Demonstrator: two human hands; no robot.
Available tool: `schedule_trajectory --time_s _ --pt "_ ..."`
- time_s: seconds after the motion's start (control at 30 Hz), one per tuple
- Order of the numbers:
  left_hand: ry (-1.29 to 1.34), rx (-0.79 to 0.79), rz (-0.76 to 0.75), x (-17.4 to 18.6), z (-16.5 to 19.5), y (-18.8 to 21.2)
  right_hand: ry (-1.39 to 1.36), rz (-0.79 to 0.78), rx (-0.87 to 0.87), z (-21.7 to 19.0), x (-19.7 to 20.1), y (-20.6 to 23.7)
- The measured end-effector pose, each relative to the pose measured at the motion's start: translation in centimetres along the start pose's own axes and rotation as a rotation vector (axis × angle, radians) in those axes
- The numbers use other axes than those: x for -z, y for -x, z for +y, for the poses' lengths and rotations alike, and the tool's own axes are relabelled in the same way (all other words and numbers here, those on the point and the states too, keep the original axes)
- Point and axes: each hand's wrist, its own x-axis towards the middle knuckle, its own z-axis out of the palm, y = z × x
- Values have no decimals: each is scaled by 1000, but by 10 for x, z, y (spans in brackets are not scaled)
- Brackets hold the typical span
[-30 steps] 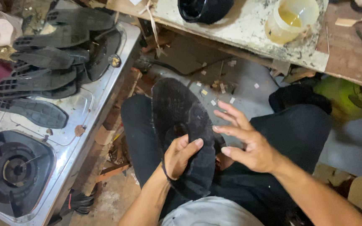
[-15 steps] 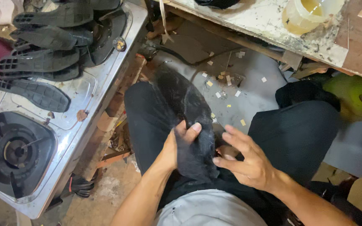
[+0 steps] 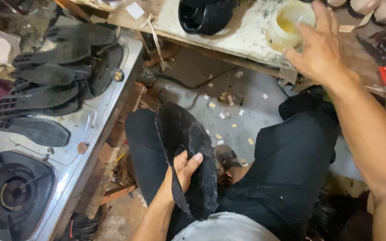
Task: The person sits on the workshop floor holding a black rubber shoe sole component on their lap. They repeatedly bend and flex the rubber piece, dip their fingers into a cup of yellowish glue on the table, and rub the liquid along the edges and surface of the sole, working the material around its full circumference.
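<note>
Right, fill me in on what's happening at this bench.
A seated person holds a black shoe sole over their lap in the left hand, thumb across its inner face. The right hand is up at the workbench, fingers on a small tub of yellowish glue. To the left, more black soles are piled on a gas stove, whose burner shows no flame.

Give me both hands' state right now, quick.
Left hand: closed on the black shoe piece.
Right hand: open, fingers spread, at the yellowish jar.
</note>
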Motion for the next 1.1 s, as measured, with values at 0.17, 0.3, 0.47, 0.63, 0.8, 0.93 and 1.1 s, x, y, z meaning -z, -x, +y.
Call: schedule_trajectory --time_s 0.17,0.3,0.47,0.63,0.8,0.93,1.1 --pt "146 -24 -21 3 -3 -1 152 -86 -9 51 -18 -16" --pt "94 -122 -73 6 -3 -5 175 -45 49 37 -13 -23" --pt "147 -65 -104 -4 4 -16 -417 -67 -74 -78 9 35" --pt "119 -106 -171 -15 8 -30 -965 -271 2 -177 -18 109" --pt "104 -191 -111 -7 7 -37 -1075 -335 -48 -201 -44 162" --pt "-10 -148 -16 -6 8 -37 -1108 -277 -74 -194 -48 187" --pt "112 -165 -85 -17 13 -33 -681 -81 134 -194 -47 191"
